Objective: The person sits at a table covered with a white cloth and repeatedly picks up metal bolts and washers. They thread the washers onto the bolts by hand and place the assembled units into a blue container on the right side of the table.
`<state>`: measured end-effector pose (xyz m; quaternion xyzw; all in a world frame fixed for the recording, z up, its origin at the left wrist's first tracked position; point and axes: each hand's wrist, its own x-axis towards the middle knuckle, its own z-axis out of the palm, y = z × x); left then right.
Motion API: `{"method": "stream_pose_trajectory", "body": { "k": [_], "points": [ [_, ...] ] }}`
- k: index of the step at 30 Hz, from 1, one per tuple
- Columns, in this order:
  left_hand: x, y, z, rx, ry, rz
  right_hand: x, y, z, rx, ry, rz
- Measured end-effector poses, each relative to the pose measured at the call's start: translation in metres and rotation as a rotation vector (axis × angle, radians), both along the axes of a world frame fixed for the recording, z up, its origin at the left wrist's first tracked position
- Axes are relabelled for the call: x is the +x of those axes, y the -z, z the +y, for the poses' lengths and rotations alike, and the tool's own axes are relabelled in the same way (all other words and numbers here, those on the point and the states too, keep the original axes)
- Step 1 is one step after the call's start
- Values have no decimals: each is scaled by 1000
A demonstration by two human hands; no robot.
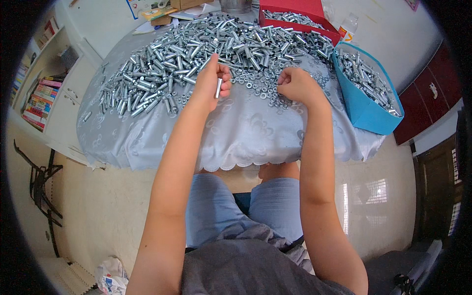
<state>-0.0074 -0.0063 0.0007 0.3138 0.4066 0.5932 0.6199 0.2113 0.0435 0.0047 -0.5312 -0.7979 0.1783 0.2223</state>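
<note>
Tablecloth (233,132), left grip (221,78) curled round metal cylinder (218,88); right grip (281,84) near nuts (264,90), closure, hold unclear

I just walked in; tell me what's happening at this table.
The person's left hand holds a metal cylinder. The right hand is at the small metal rings; whether it grips one is hidden. A heap of metal parts lies beyond, and a blue box and a red box hold more.

Bolts (157,73) lie heaped across the bench (236,135); nuts (268,91) lie before them, right of centre. At right stands a bolt-filled box (371,118), another box (300,6) behind it.
</note>
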Motion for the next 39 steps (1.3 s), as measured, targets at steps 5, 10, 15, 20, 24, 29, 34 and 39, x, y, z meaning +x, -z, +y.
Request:
{"method": "stream_pose_trajectory", "body": {
  "k": [5,10,15,20,24,29,34,39],
  "points": [
    [-12,-2,3,-69,272,-408,-5,3,0,62,-48,142],
    [-15,7,7,26,434,-301,-11,2,3,41,-197,430],
    [-12,10,13,6,288,-382,-22,-11,-5,-78,-331,678],
    [-16,18,20,222,129,-352,-31,-14,-9,-151,-458,852],
    [-8,9,15,312,-47,-355,-39,-10,-9,-397,-486,1111],
    [-2,-1,9,399,-79,-245,-44,-12,-19,-521,-494,1006],
    [7,-7,0,430,-135,-122,-52,-5,-20,-534,-481,804],
    [4,-3,6,492,-107,-205,-50,-3,-19,-456,-459,763]
  ]
}}
